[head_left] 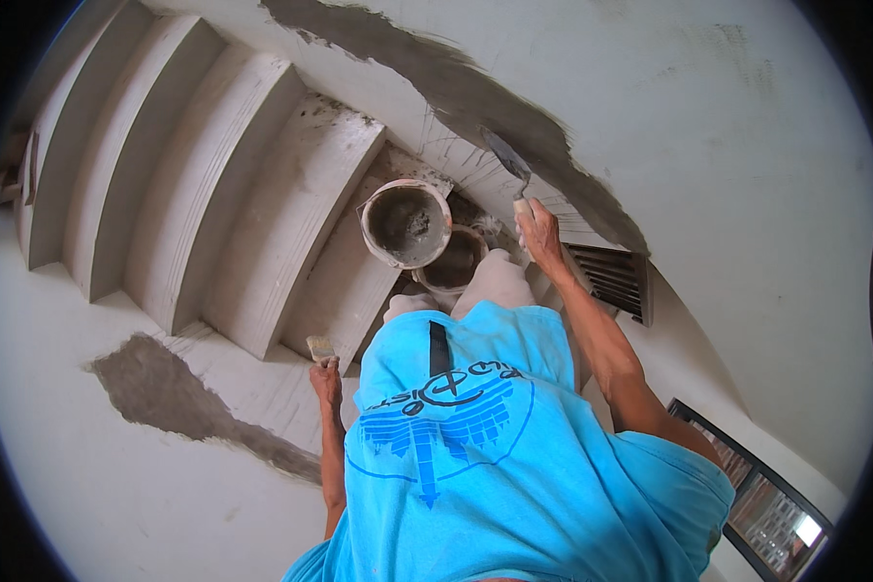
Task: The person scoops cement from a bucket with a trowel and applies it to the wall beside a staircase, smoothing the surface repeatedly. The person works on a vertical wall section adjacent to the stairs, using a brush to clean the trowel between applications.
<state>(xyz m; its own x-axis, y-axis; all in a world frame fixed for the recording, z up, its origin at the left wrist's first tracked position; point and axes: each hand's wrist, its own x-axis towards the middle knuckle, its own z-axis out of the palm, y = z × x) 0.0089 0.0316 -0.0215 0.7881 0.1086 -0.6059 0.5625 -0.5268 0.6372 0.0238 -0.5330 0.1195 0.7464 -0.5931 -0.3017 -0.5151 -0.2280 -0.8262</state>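
Two dark mortar patches already lie on the stairwell's pale walls: a long band (475, 87) on the right and a shorter strip (170, 390) on the left. Both have ragged edges, so smoothing and blending probably remain. The upper bucket (366, 229) holds grey mix; a second bucket (484, 248) sits partly hidden behind it. The right hand (541, 236) closes around the handle of a trowel (509, 160), whose blade overlaps the band's lower edge; contact is unclear. The left hand (327, 381) grips a paintbrush (321, 347). Dusty, splashed steps (281, 175) rise toward the upper left; a dark slatted grille (611, 278) sits beyond the right forearm.
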